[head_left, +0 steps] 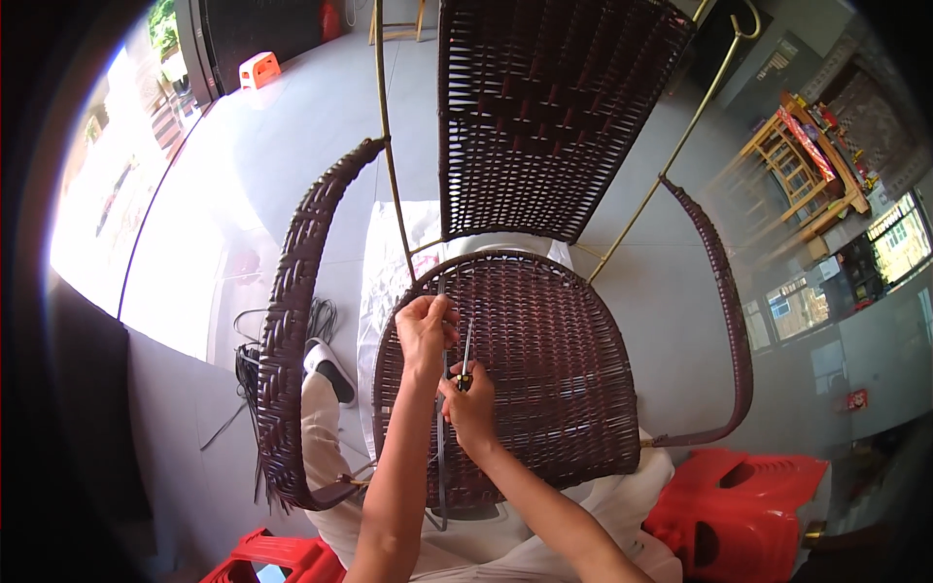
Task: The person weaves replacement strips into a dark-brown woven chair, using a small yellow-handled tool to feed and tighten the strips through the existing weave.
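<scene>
A dark brown woven chair seat (544, 389) lies in front of me. Over its left part my left hand (425, 328) has its fingers closed, seemingly pinching a narrow grey strip (440, 476) that runs down the seat past its front edge. Just to the right and nearer, my right hand (471, 408) grips a pointed tool (466, 348) with a slim metal shaft and a black-and-yellow handle. Its tip points away from me, over the weave. The fingers partly hide the handle, and the strip's hold inside my left hand is hidden.
Woven armrests curve up at the left (292, 321) and right (729, 311). The woven backrest (554, 117) stands beyond the seat between gold metal rods. A bundle of dark strips (251, 369) lies left. Red plastic stools (734, 505) sit near me; a wooden table (816, 160) stands far right.
</scene>
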`<state>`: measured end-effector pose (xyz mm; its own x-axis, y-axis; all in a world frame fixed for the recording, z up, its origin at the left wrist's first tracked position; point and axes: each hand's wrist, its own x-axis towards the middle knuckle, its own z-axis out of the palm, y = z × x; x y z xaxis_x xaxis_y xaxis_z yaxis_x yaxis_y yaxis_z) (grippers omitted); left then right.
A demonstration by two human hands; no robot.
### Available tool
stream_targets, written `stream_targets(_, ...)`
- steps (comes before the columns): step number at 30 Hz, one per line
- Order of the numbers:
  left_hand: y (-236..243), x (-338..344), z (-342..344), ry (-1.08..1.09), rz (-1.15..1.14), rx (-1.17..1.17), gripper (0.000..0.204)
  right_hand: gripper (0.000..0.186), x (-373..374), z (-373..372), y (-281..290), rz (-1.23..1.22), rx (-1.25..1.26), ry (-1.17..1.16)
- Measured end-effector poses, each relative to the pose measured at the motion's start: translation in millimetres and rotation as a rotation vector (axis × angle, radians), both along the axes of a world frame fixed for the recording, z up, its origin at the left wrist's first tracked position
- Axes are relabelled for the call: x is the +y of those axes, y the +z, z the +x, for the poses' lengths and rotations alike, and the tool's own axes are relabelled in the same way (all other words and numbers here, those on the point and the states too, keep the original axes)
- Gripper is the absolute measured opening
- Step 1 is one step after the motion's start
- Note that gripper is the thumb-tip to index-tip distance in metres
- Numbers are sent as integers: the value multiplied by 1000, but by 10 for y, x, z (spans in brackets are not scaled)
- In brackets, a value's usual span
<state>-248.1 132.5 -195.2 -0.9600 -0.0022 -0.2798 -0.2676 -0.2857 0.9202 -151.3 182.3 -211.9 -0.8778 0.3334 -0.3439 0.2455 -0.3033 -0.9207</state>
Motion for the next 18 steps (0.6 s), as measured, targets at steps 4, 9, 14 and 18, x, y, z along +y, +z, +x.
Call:
stream_targets(4,-355,75,54,4,-222,-64,21,16,-31,24,-286,126,-21,-42)
stream_targets(9,-466,-7,196,-45,-140,-122,22,11,-37,47,-407,294,67,-67)
stream_targets(14,-363,-13,186,-5,-124,-237,22,8,-66,97,-191,176,46,9)
stream_targets(18,-427,-17,137,-39,-105,-226,22,11,-32,77,-234,186,139,16)
